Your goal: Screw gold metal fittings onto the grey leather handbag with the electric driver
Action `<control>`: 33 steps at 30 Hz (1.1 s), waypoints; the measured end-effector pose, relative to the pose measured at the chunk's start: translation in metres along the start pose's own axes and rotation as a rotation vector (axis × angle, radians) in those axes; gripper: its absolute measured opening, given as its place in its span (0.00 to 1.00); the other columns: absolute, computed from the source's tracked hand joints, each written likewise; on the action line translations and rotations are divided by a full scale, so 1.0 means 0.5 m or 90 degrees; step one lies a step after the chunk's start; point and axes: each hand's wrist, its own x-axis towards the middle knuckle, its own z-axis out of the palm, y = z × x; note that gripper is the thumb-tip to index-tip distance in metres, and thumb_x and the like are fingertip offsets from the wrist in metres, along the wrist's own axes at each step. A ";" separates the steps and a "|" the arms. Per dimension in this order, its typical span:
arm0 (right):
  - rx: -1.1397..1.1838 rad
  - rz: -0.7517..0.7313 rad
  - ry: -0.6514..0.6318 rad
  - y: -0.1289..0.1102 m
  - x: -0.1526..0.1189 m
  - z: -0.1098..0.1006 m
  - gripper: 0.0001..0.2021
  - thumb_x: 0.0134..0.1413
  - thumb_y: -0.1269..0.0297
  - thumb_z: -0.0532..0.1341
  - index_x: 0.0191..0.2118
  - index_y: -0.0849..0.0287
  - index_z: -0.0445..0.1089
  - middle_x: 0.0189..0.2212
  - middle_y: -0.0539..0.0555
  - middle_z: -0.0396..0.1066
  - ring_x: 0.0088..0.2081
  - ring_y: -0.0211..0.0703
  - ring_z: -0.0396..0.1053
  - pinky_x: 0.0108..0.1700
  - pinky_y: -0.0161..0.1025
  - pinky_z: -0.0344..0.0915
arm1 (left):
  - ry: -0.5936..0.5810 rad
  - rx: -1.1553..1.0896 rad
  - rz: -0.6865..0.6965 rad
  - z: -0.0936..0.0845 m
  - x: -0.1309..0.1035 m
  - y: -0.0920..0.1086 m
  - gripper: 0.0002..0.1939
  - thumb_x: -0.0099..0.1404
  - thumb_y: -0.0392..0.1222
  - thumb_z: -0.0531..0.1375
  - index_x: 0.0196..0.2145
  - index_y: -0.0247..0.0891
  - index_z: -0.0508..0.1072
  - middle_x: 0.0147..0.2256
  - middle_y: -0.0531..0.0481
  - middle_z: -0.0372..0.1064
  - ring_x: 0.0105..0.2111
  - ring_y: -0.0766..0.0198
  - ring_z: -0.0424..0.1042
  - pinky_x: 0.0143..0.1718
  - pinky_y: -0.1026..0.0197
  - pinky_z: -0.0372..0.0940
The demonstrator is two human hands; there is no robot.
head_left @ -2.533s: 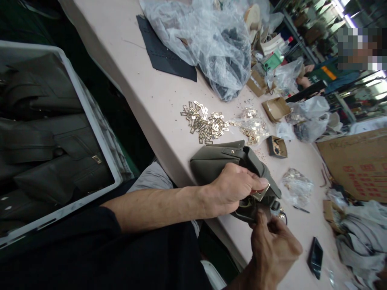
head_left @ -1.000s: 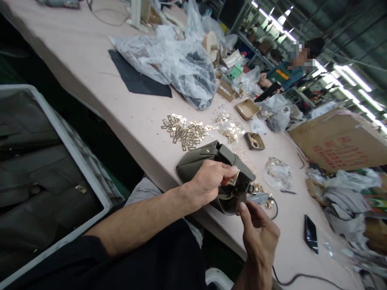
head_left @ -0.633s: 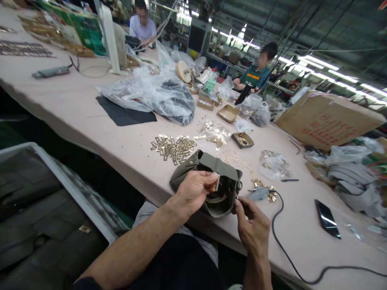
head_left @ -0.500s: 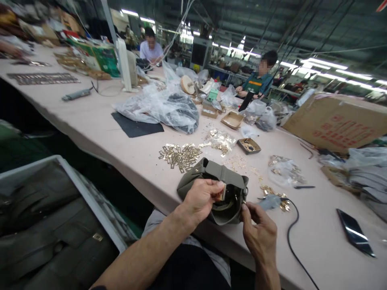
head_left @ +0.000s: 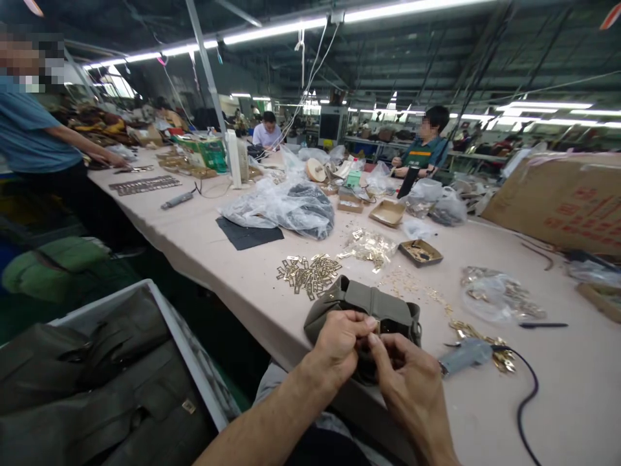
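A dark olive-green handbag sits at the table's near edge, its opening turned towards me. My left hand is closed in a pinch on a small gold metal plate at the front of the bag. My right hand is closed as well, thumb and fingertips meeting the left fingers at that plate. Whatever lies between the right fingertips is hidden. Just right of my right hand lies a grey corded hand tool, beside a pile of gold metal fittings.
Rectangular metal frames are heaped behind the bag. Bagged fittings and a small tray lie beyond. At lower left stands a white crate of olive bags. A cardboard box is at right. Co-workers stand or sit around the table.
My right hand has left the bag's right side and come in to meet my left hand at the gold plate. The view has swung left and up, showing a standing person at left.
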 end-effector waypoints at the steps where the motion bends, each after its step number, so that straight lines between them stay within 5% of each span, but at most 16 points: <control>1: 0.008 0.018 -0.001 0.006 -0.001 0.004 0.21 0.65 0.44 0.62 0.35 0.59 0.77 0.26 0.54 0.75 0.23 0.40 0.70 0.25 0.33 0.66 | 0.004 0.001 -0.006 0.001 -0.001 0.000 0.23 0.34 0.46 0.80 0.21 0.31 0.74 0.21 0.52 0.67 0.22 0.71 0.62 0.26 0.65 0.54; 9: 0.108 0.059 0.041 0.004 -0.021 0.016 0.20 0.66 0.46 0.62 0.34 0.59 0.74 0.25 0.53 0.73 0.21 0.37 0.68 0.22 0.30 0.62 | -0.028 0.043 -0.059 0.005 -0.010 0.007 0.23 0.36 0.46 0.81 0.22 0.30 0.76 0.22 0.52 0.66 0.22 0.73 0.62 0.25 0.68 0.56; 18: -0.013 -0.081 0.178 0.005 -0.040 0.053 0.14 0.71 0.59 0.58 0.35 0.60 0.72 0.27 0.53 0.74 0.24 0.37 0.72 0.27 0.30 0.66 | -0.055 0.062 -0.087 -0.007 -0.007 0.008 0.22 0.38 0.45 0.81 0.22 0.29 0.77 0.23 0.50 0.69 0.24 0.70 0.64 0.27 0.67 0.60; 33: 0.061 -0.066 0.133 0.013 -0.043 0.051 0.12 0.70 0.61 0.59 0.34 0.59 0.70 0.26 0.50 0.71 0.22 0.33 0.69 0.25 0.29 0.63 | -0.091 0.066 -0.119 -0.019 0.004 0.006 0.20 0.41 0.43 0.81 0.24 0.26 0.79 0.23 0.49 0.69 0.24 0.71 0.64 0.28 0.68 0.61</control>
